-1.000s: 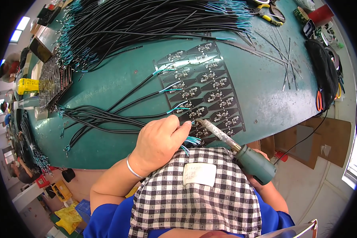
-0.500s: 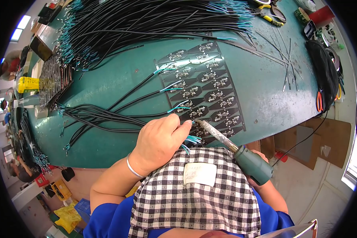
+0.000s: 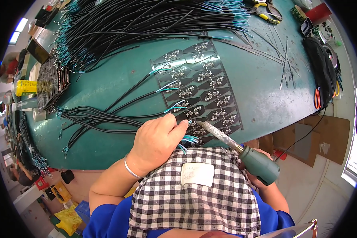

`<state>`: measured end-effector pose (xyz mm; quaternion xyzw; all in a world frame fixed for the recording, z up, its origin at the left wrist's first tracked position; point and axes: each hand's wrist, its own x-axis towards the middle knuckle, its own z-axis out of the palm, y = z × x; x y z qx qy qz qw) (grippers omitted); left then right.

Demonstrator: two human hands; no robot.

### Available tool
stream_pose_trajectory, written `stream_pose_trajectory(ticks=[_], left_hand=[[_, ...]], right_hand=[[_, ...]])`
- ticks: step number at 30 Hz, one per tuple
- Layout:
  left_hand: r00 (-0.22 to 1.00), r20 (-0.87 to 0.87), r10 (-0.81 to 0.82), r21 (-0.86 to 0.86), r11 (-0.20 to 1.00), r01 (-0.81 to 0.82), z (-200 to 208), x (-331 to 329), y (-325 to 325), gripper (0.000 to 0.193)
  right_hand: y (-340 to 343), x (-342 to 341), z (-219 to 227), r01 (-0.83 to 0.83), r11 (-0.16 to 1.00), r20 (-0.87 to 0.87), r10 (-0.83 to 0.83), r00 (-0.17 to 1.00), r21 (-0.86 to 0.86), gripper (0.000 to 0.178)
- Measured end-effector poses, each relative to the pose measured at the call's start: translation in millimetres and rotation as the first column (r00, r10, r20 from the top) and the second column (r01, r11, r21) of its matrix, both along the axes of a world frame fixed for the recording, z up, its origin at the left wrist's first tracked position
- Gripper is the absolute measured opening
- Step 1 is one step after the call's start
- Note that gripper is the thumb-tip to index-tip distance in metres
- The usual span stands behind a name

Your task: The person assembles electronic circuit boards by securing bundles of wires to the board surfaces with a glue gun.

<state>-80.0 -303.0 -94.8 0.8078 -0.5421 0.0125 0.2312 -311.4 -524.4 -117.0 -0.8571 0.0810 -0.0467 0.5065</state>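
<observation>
My left hand point(image 3: 156, 137) is closed in a pinch on a black cable, its stripped wire end just past the thumb, over a panel of small black circuit boards point(image 3: 211, 94). Teal wire ends point(image 3: 191, 139) of other cables stick out below that hand. Mostly hidden behind the green handle, my right hand point(image 3: 254, 180) grips a soldering iron point(image 3: 261, 166). The iron's tip points at a board right beside my left thumb. Three more black cables point(image 3: 137, 95) lie with their bared teal and white wires on boards along the panel's left side.
A big pile of black cables point(image 3: 146, 22) covers the far side of the green table point(image 3: 103, 85). Stacked board panels point(image 3: 53, 85) and a yellow bottle point(image 3: 25, 87) stand left. Pliers point(image 3: 267, 16), thin dark strips point(image 3: 283, 59) and a black pouch point(image 3: 320, 71) lie right.
The soldering iron has shifted slightly right, its tip a little farther from my left thumb. The view has moved slightly; my left hand keeps its place on the cable.
</observation>
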Motion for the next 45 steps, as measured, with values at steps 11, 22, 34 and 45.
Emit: stream_pose_trajectory(ticks=[11, 22, 34, 45], left_hand=[[1.0, -0.002, -0.006, 0.001, 1.0, 0.006, 0.7, 1.6, 0.4, 0.016], [1.0, 0.019, -0.008, -0.029, 1.0, 0.008, -0.9, 2.0, -0.2, 0.025], [1.0, 0.013, -0.001, -0.054, 0.999, 0.002, -2.2, 3.0, 0.3, 0.027], [1.0, 0.017, -0.021, -0.116, 0.993, 0.023, -3.0, 2.4, -1.2, 0.033]], right_hand=[[-0.3, 0.3, 5.7, -0.011, 0.997, -0.003, 0.011, 1.0, -0.071, 0.042], [9.4, 4.3, 1.8, 0.074, 0.971, 0.088, -0.056, 0.995, -0.228, 0.028], [9.9, -2.1, -2.2, 0.169, 0.984, -0.091, -0.174, 0.98, -0.058, 0.031], [7.8, -2.3, -2.7, 0.089, 0.973, 0.019, -0.087, 0.996, -0.211, 0.03]])
